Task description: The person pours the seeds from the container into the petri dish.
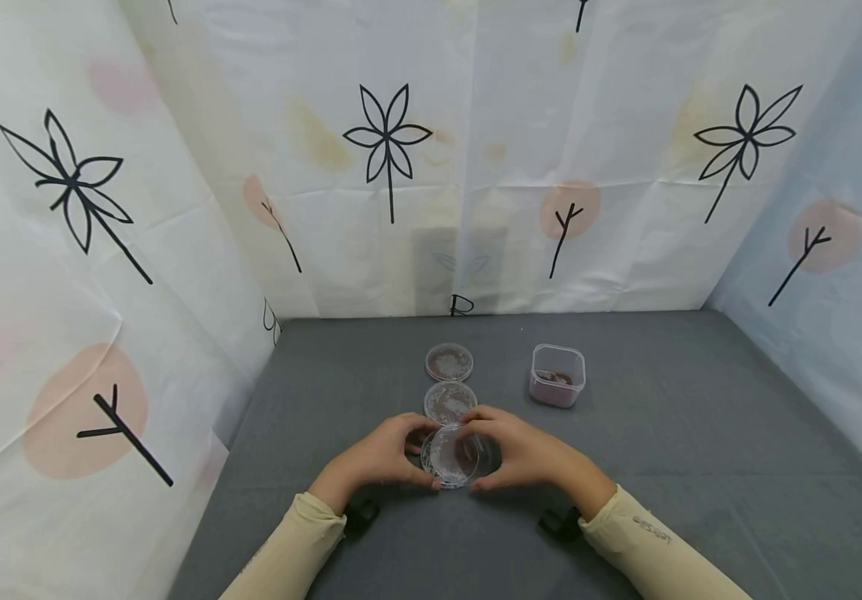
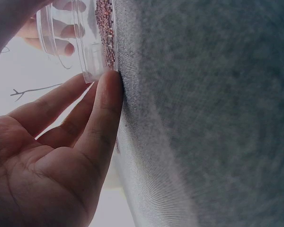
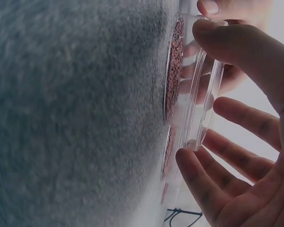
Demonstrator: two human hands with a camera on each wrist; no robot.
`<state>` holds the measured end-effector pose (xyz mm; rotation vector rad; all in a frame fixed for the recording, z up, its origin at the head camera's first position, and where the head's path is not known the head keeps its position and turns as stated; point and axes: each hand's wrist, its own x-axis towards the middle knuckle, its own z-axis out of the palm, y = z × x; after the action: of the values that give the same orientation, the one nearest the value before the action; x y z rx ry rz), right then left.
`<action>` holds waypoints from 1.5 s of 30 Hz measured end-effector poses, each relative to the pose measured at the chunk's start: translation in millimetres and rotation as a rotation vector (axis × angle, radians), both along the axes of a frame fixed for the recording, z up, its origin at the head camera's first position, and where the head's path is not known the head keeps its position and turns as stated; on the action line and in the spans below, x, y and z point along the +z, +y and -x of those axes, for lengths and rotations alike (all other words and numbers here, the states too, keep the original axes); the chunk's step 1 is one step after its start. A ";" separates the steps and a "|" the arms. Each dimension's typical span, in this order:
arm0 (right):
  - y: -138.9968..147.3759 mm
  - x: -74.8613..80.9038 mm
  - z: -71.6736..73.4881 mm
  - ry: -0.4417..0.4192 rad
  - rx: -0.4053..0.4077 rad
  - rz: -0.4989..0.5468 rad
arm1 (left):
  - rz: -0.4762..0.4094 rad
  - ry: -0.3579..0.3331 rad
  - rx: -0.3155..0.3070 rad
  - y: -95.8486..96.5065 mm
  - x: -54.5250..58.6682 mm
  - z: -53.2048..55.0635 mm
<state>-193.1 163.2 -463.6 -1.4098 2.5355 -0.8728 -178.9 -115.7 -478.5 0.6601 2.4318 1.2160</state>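
Observation:
The nearest of three round clear petri dishes sits on the grey cloth between both hands. Small reddish-brown grains cover its bottom in the right wrist view. My left hand holds the dish's side between thumb and fingers, low against the cloth. Thumb and fingertips of my right hand pinch the rim of the clear lid, which stands a little above the dish, with a gap between them. Beyond it, the middle petri dish and the far petri dish stand in a line.
A square clear plastic tub with reddish-brown contents stands at the back right. Grey cloth covers the table. White printed curtains enclose the back and both sides.

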 end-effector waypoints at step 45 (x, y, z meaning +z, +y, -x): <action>-18.9 -1.1 -4.6 0.089 -0.048 -0.162 | 0.004 -0.012 -0.002 -0.3 3.6 -1.8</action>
<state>-188.6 144.3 -464.7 -1.3725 2.6468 -0.6074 -177.1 -116.0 -474.9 0.6522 2.4219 1.2111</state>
